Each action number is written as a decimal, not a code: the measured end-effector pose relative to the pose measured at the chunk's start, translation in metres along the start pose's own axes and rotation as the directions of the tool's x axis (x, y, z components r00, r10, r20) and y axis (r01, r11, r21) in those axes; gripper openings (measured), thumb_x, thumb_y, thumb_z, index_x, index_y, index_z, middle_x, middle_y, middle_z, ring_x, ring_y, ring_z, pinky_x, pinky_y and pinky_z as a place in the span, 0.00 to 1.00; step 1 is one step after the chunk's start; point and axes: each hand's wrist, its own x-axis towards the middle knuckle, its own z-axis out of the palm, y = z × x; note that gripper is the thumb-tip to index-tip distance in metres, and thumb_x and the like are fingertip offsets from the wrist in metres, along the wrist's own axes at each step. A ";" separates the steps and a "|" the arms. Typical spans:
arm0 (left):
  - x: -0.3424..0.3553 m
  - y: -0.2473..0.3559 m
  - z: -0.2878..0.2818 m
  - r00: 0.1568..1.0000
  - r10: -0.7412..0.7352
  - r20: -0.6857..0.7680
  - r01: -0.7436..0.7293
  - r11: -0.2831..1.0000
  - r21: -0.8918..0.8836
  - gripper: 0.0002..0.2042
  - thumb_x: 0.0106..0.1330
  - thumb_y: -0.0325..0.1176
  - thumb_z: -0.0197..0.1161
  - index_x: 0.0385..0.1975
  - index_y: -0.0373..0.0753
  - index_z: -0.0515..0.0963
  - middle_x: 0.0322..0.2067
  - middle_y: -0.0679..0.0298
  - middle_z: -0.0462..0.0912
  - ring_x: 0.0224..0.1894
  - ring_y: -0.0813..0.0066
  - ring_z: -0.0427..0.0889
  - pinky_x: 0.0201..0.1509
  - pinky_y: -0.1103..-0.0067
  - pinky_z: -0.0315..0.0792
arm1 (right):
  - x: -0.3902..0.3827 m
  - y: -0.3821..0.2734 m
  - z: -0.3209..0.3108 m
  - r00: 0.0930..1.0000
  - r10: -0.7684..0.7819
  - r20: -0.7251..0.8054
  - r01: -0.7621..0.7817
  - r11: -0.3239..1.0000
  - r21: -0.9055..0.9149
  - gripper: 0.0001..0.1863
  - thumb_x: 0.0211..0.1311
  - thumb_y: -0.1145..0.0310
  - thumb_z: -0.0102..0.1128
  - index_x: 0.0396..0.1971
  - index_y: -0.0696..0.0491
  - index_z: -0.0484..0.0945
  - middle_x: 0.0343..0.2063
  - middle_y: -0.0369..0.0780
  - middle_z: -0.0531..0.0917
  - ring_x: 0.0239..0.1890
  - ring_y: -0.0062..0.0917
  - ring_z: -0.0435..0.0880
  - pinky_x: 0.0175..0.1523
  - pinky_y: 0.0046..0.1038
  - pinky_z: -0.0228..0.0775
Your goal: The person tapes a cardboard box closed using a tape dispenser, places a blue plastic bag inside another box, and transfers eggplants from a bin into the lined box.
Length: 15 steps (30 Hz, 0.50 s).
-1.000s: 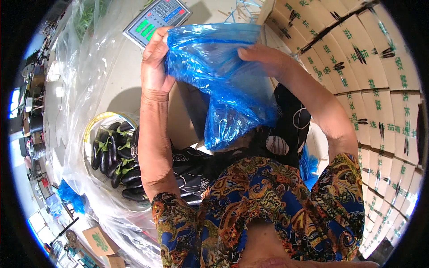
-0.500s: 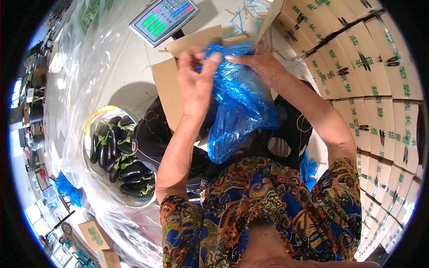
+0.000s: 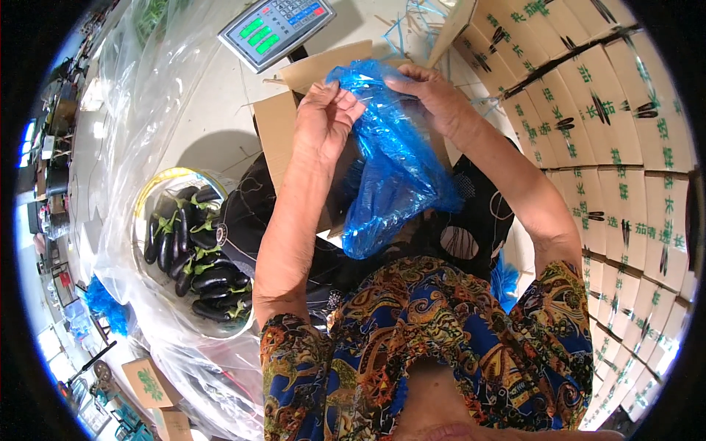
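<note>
A thin blue plastic bag (image 3: 393, 165) hangs from my two hands, its lower end drooping toward my lap. My left hand (image 3: 327, 114) pinches the left side of its upper edge, thumb and fingers curled. On the other side, my right hand (image 3: 434, 95) grips the bag's upper edge between thumb and fingers. Behind and beneath the bag stands an open cardboard box (image 3: 276, 136), its flaps spread; the bag and my arms hide most of its inside.
To my left, a round white tub (image 3: 140, 206) with a yellow rim holds several dark eggplants (image 3: 184, 235). A digital scale display (image 3: 276, 29) is beyond the box. Stacked printed cartons (image 3: 603, 132) form a wall on the right. Clear plastic sheeting (image 3: 121, 184) drapes along the left.
The upper part of the bag is spread wider and higher between my hands. My left hand has turned, its fingers now showing more plainly. My right hand has shifted slightly upward.
</note>
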 end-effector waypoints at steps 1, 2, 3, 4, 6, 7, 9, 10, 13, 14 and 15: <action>0.001 0.001 -0.002 1.000 0.004 -0.002 -0.004 1.000 0.001 0.04 0.70 0.26 0.53 0.31 0.40 0.71 0.31 0.63 0.77 0.31 0.72 0.78 0.41 0.68 0.81 | 0.000 0.001 0.003 1.000 0.001 0.004 -0.001 1.000 0.000 0.10 0.58 0.66 0.68 0.37 0.53 0.81 0.34 0.34 0.84 0.36 0.17 0.82 0.44 0.22 0.76; 0.003 0.001 -0.003 0.998 0.041 -0.039 -0.038 0.996 0.079 0.05 0.71 0.26 0.52 0.31 0.39 0.71 0.31 0.63 0.76 0.31 0.72 0.78 0.41 0.67 0.80 | 0.000 0.002 0.006 0.999 -0.019 -0.038 0.019 1.000 0.014 0.09 0.58 0.66 0.67 0.37 0.52 0.80 0.32 0.34 0.84 0.33 0.18 0.82 0.41 0.22 0.76; 0.002 0.002 -0.003 0.994 0.079 -0.073 -0.067 0.985 0.157 0.05 0.71 0.27 0.51 0.31 0.39 0.70 0.30 0.62 0.76 0.31 0.71 0.78 0.42 0.67 0.80 | -0.001 0.001 0.010 0.996 -0.037 -0.082 0.039 0.999 0.026 0.09 0.59 0.66 0.66 0.36 0.52 0.80 0.29 0.35 0.83 0.30 0.18 0.81 0.38 0.22 0.76; 0.002 0.005 -0.003 0.987 0.099 -0.126 -0.077 0.982 0.171 0.05 0.71 0.27 0.49 0.31 0.39 0.70 0.29 0.63 0.75 0.30 0.72 0.77 0.41 0.67 0.80 | -0.001 -0.003 0.012 0.996 -0.035 -0.079 0.037 0.999 0.028 0.09 0.59 0.66 0.66 0.36 0.52 0.80 0.29 0.35 0.83 0.30 0.18 0.81 0.38 0.22 0.76; 0.004 0.018 -0.014 0.989 0.062 -0.132 -0.051 0.995 0.084 0.05 0.72 0.27 0.49 0.33 0.38 0.71 0.30 0.62 0.75 0.32 0.70 0.78 0.42 0.65 0.80 | -0.001 -0.014 0.009 0.979 -0.145 -0.141 0.170 0.969 0.182 0.08 0.61 0.69 0.62 0.39 0.54 0.79 0.30 0.38 0.83 0.32 0.23 0.83 0.38 0.26 0.78; 0.005 0.022 -0.015 0.991 0.022 -0.133 -0.023 1.000 -0.005 0.05 0.72 0.27 0.48 0.34 0.37 0.71 0.31 0.61 0.76 0.33 0.68 0.79 0.43 0.63 0.80 | 0.000 -0.019 0.003 0.979 -0.144 -0.143 0.169 0.969 0.180 0.08 0.61 0.69 0.62 0.39 0.54 0.79 0.30 0.38 0.83 0.32 0.23 0.83 0.38 0.26 0.78; 0.011 0.027 -0.026 0.966 -0.002 -0.258 -0.042 0.985 -0.164 0.07 0.73 0.28 0.45 0.39 0.33 0.71 0.34 0.57 0.78 0.37 0.62 0.81 0.48 0.61 0.80 | 0.002 -0.029 -0.016 0.966 -0.160 -0.202 0.205 0.951 0.229 0.08 0.64 0.70 0.58 0.41 0.55 0.77 0.32 0.40 0.84 0.33 0.28 0.83 0.40 0.31 0.79; 0.015 0.040 -0.051 0.992 -0.085 -0.098 0.053 0.955 -0.293 0.09 0.73 0.28 0.45 0.41 0.31 0.71 0.36 0.55 0.79 0.40 0.61 0.81 0.51 0.62 0.79 | 0.005 -0.029 -0.026 0.967 -0.169 -0.190 0.206 0.960 0.192 0.08 0.66 0.68 0.56 0.40 0.55 0.78 0.33 0.40 0.83 0.34 0.29 0.83 0.42 0.33 0.78; -0.009 0.050 -0.018 0.997 0.004 -0.073 -0.006 1.000 -0.028 0.14 0.73 0.36 0.51 0.46 0.29 0.72 0.41 0.52 0.81 0.41 0.65 0.83 0.47 0.71 0.81 | 0.000 -0.043 -0.024 0.900 -0.208 -0.383 0.294 0.939 0.180 0.09 0.67 0.66 0.55 0.39 0.55 0.78 0.34 0.39 0.83 0.35 0.28 0.82 0.43 0.33 0.78; -0.021 0.059 -0.007 0.999 0.040 -0.013 -0.038 0.991 0.132 0.14 0.72 0.38 0.53 0.46 0.31 0.73 0.40 0.54 0.82 0.39 0.67 0.83 0.45 0.72 0.82 | -0.005 -0.050 -0.033 0.919 -0.231 -0.321 0.279 0.953 0.114 0.10 0.67 0.64 0.56 0.39 0.54 0.79 0.35 0.39 0.83 0.37 0.26 0.82 0.44 0.33 0.77; -0.026 0.064 -0.002 0.996 0.060 0.060 -0.074 0.957 0.282 0.15 0.70 0.39 0.56 0.45 0.33 0.74 0.40 0.56 0.82 0.37 0.69 0.83 0.43 0.74 0.82 | -0.010 -0.060 -0.051 0.916 -0.234 -0.325 0.283 0.953 0.110 0.10 0.67 0.64 0.56 0.39 0.54 0.79 0.35 0.39 0.83 0.37 0.26 0.82 0.44 0.33 0.77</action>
